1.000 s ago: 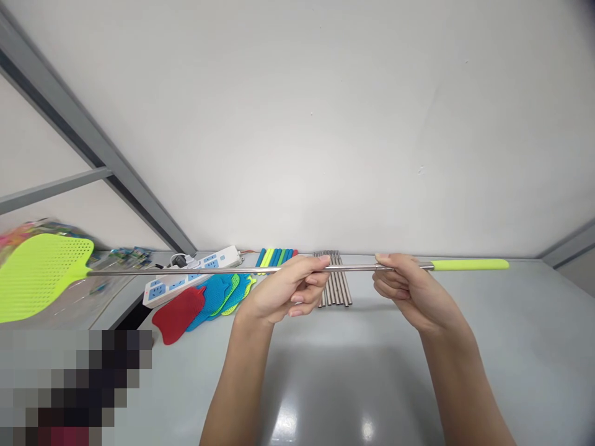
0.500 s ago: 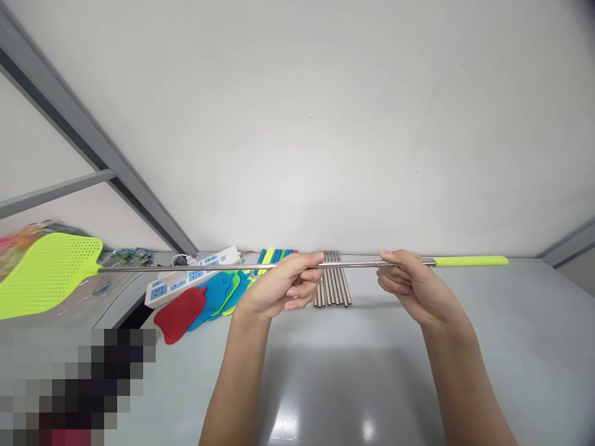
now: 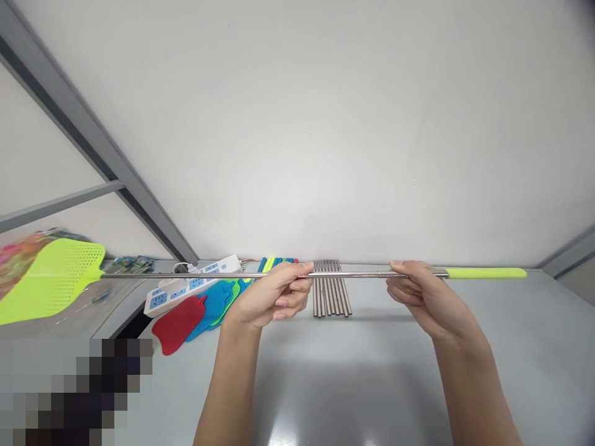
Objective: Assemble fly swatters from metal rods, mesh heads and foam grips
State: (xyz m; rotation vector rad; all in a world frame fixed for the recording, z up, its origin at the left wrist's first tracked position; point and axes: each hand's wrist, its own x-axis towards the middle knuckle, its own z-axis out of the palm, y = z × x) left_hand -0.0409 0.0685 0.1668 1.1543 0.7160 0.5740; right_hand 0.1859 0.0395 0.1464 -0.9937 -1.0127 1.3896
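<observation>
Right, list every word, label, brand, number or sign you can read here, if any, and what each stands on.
None can be read.
White power strip: any markings are too small to read.
Small packets: any print is too blurred to read.
Yellow-green fly swatter: no lettering shows.

From my end I see a grey worktop [image 3: 395, 384] carrying side-by-side metal tubes [image 3: 331, 297], coloured sticks [image 3: 269, 265], a white power strip [image 3: 183, 286] and overlapping swatter heads [image 3: 209, 308].

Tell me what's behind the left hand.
Behind the left hand, the far ends of coloured tubes show above it, and swatter heads show left of it. The hand covers most tubes' near ends; whatever else it hides can't be seen.
</observation>
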